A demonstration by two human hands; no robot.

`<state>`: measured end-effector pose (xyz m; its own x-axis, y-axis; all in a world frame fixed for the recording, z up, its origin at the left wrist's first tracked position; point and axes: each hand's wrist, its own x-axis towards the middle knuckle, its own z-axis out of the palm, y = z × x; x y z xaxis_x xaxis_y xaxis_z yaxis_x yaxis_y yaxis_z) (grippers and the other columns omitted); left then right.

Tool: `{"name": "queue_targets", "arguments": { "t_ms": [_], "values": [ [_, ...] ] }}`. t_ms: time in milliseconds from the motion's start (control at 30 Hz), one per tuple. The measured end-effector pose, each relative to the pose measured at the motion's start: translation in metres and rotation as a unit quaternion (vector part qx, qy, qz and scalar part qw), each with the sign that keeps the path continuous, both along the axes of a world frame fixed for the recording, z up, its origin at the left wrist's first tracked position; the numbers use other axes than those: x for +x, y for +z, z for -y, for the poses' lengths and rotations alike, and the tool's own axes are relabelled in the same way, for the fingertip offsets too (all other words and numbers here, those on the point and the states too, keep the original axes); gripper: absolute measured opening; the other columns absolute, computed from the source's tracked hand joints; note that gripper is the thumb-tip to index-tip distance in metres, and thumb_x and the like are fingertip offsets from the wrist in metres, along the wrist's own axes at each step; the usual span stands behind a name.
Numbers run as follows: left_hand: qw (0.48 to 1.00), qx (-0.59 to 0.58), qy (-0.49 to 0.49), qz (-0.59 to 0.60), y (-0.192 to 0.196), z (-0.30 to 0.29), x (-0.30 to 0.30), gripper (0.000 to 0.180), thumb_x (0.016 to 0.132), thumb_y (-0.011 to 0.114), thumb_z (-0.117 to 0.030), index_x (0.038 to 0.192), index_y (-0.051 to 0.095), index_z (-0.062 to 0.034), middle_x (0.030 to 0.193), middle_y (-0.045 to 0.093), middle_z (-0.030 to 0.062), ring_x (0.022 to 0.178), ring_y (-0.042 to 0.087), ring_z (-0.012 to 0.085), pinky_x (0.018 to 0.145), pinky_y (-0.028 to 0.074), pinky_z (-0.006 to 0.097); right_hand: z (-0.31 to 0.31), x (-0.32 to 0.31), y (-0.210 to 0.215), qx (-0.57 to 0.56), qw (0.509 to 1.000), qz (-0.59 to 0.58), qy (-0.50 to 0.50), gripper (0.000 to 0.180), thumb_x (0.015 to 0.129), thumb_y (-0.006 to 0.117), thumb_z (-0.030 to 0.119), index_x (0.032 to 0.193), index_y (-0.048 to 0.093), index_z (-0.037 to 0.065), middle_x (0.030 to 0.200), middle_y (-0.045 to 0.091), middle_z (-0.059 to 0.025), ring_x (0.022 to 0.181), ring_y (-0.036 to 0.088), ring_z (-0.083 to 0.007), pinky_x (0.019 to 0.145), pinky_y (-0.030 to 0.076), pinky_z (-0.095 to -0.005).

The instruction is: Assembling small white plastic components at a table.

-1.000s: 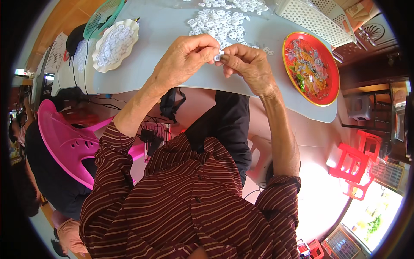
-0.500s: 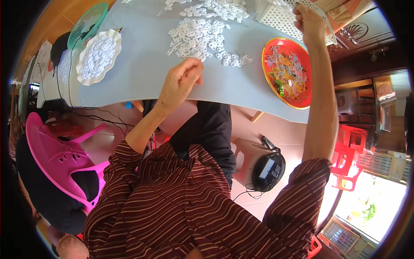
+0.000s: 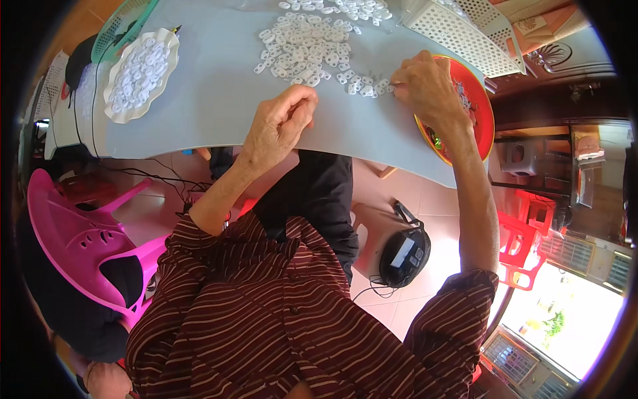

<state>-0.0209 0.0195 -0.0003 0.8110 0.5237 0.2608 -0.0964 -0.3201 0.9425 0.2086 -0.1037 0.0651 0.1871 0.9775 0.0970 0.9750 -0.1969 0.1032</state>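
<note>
Small white plastic pieces with holes [image 3: 302, 46] lie heaped on the grey table [image 3: 206, 86]. A thin row of the same pieces [image 3: 362, 85] trails from the heap toward the right. My left hand [image 3: 279, 123] rests at the near side of the heap, its fingers curled closed; whatever is inside them is hidden. My right hand [image 3: 428, 90] is bent over the row's right end, fingertips pinched down beside the last pieces. It partly covers a round red tray [image 3: 484, 113] with a yellow rim, where thin greyish bits [image 3: 464, 96] lie.
A white scalloped dish [image 3: 120, 118] full of white pieces stands at the left, beside a green mesh basket [image 3: 109, 36]. At the far right is a white perforated basket [image 3: 452, 32]. A pink plastic chair [image 3: 80, 233] and a black device [image 3: 405, 259] on a stool are below the table.
My right hand has come back from the white basket, down and left to the end of the row of pieces. The left hand stays closed in nearly the same place. The view has shifted slightly.
</note>
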Motion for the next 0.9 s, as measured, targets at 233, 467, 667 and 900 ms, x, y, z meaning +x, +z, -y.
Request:
{"name": "queue_targets", "arguments": {
  "t_ms": [233, 467, 667, 900],
  "values": [
    [1.000, 0.008, -0.006, 0.017, -0.001, 0.002, 0.001, 0.011, 0.093, 0.050, -0.011, 0.100, 0.054, -0.0030, 0.067, 0.052, 0.0004, 0.057, 0.040, 0.0047, 0.052, 0.033, 0.021, -0.002, -0.003, -0.012, 0.019, 0.997, 0.067, 0.041, 0.009, 0.073, 0.063, 0.011, 0.066, 0.066, 0.006, 0.073, 0.063, -0.0053, 0.089, 0.055, -0.0241, 0.085, 0.038, -0.0424],
    [0.999, 0.034, -0.032, 0.014, 0.002, 0.000, 0.005, 0.012, 0.093, 0.050, -0.012, 0.097, 0.056, -0.0016, 0.068, 0.054, 0.0005, 0.058, 0.042, 0.0047, 0.052, 0.035, 0.021, -0.001, -0.009, -0.012, 0.056, 0.992, 0.099, 0.047, 0.008, 0.071, 0.063, 0.010, 0.065, 0.065, 0.006, 0.071, 0.063, -0.0048, 0.087, 0.056, -0.0235, 0.085, 0.037, -0.0415],
    [0.999, -0.003, -0.041, -0.008, 0.009, 0.009, 0.016, 0.014, 0.092, 0.051, -0.013, 0.098, 0.056, -0.0011, 0.071, 0.057, 0.0023, 0.062, 0.045, 0.0060, 0.057, 0.038, 0.020, 0.001, -0.032, -0.002, 0.140, 0.980, -0.128, 0.060, 0.006, 0.073, 0.063, 0.010, 0.071, 0.067, 0.005, 0.073, 0.065, -0.0053, 0.084, 0.056, -0.0230, 0.084, 0.039, -0.0401],
    [0.998, -0.065, -0.025, 0.008, 0.007, 0.008, 0.028, 0.015, 0.092, 0.052, -0.013, 0.099, 0.056, 0.0000, 0.077, 0.061, 0.0027, 0.072, 0.056, 0.0073, 0.064, 0.044, 0.021, -0.007, -0.059, -0.009, 0.136, 0.903, -0.407, 0.010, 0.014, 0.079, 0.064, 0.016, 0.086, 0.070, 0.005, 0.082, 0.069, -0.0053, 0.077, 0.059, -0.0189, 0.077, 0.046, -0.0316]
  ]
}}
